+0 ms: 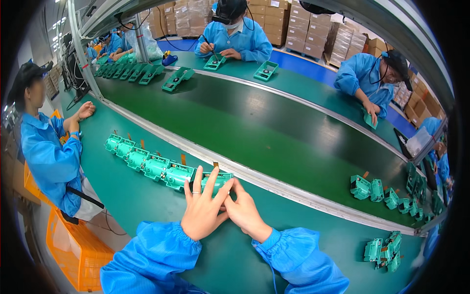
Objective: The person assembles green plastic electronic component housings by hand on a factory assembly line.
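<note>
A row of green plastic housings lies along the worktable in front of me, with several short orange-brown flat cables standing up from it. The last housing, at the row's right end, is mostly covered by my hands. My left hand lies across it with the fingers spread, a ring on one of them. Beside it, my right hand has its fingers together around that housing's right end. The two hands touch, and the left one partly hides the right fingertips.
A green conveyor belt with a metal edge rail runs beyond the row. More housings stand on it at the right, and a small pile lies on my table. Co-workers sit across the belt; another person is at my left, near orange crates.
</note>
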Tool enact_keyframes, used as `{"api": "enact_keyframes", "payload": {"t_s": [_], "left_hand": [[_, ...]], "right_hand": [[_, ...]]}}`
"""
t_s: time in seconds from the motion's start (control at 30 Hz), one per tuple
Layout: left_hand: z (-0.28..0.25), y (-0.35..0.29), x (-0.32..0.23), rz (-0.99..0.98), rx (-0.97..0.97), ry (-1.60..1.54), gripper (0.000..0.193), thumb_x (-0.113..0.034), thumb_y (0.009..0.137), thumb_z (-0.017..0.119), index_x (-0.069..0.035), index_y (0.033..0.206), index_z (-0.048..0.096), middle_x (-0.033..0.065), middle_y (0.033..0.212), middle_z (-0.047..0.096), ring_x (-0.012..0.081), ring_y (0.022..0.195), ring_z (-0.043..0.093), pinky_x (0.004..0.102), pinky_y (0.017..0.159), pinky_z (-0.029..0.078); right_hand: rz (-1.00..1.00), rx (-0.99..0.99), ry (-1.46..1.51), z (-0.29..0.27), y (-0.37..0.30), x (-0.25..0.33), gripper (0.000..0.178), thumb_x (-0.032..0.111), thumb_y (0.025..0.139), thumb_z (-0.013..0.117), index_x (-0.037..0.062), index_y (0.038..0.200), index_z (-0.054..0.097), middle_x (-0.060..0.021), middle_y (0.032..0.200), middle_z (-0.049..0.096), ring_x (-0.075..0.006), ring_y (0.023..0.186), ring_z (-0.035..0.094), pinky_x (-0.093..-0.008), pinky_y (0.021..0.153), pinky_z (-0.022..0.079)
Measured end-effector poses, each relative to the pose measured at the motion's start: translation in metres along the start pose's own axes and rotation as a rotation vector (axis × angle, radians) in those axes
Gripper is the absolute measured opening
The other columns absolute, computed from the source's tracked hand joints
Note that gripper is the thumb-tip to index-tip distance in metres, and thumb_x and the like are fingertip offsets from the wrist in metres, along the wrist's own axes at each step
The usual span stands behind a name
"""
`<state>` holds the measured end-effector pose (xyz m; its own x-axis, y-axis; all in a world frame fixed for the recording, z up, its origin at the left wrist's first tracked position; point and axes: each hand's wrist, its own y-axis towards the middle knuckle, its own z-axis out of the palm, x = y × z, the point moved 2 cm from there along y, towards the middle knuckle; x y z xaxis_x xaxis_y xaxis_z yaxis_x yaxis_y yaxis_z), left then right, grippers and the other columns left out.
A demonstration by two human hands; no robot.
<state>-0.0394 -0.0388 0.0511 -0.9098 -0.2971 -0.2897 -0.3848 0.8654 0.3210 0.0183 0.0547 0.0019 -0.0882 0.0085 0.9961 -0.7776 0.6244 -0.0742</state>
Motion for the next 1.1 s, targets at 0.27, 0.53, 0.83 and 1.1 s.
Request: {"api": "enact_keyframes", "payload": {"t_s": [0.27, 0.53, 0.83, 1.1], "left_hand": [[0.018, 0.003, 0.019, 0.082, -0.064, 0.132, 0.032, -0.014, 0.067, 0.064, -0.016, 0.099, 0.057, 0.0056, 0.123, 0.042, 0.03, 0.12, 0.033, 0.0687, 0.088, 0.016], [0.01, 0.002, 0.053, -0.053, 0.0, 0.305, 0.037, 0.001, 0.06, 0.055, -0.014, 0.093, 0.057, 0.0056, 0.122, 0.042, 0.0311, 0.121, 0.03, 0.0653, 0.093, 0.012], [-0.002, 0.027, 0.081, -0.245, 0.008, 0.402, 0.042, 0.005, 0.055, 0.06, -0.008, 0.094, 0.056, 0.0164, 0.137, 0.02, 0.0408, 0.128, 0.009, 0.0639, 0.095, 0.012], [0.04, 0.037, -0.035, 0.33, 0.019, -0.226, 0.038, -0.01, 0.061, 0.07, -0.013, 0.097, 0.058, 0.0179, 0.124, 0.037, 0.0456, 0.119, 0.024, 0.0507, 0.096, 0.026]], "right_hand": [[-0.064, 0.262, -0.281, -0.022, -0.044, 0.02, 0.04, 0.016, 0.084, 0.053, -0.0029, 0.118, 0.044, -0.015, 0.106, 0.054, -0.0207, 0.091, 0.057, -0.031, 0.075, 0.049], [-0.094, 0.303, -0.316, -0.092, -0.095, 0.027, 0.031, 0.021, 0.082, 0.055, 0.0029, 0.107, 0.054, -0.0133, 0.1, 0.057, -0.0216, 0.083, 0.059, -0.0305, 0.069, 0.048], [-0.252, -0.843, -1.124, -0.264, -0.079, 0.029, 0.064, 0.023, 0.066, 0.071, -0.0042, 0.116, 0.042, -0.0211, 0.114, 0.046, -0.0342, 0.1, 0.046, -0.04, 0.085, 0.039], [0.088, -1.07, -1.145, -0.299, -0.067, -0.01, 0.084, 0.027, 0.064, 0.071, 0.0009, 0.128, 0.025, -0.0289, 0.118, 0.033, -0.0429, 0.096, 0.041, -0.0438, 0.083, 0.039]]}}
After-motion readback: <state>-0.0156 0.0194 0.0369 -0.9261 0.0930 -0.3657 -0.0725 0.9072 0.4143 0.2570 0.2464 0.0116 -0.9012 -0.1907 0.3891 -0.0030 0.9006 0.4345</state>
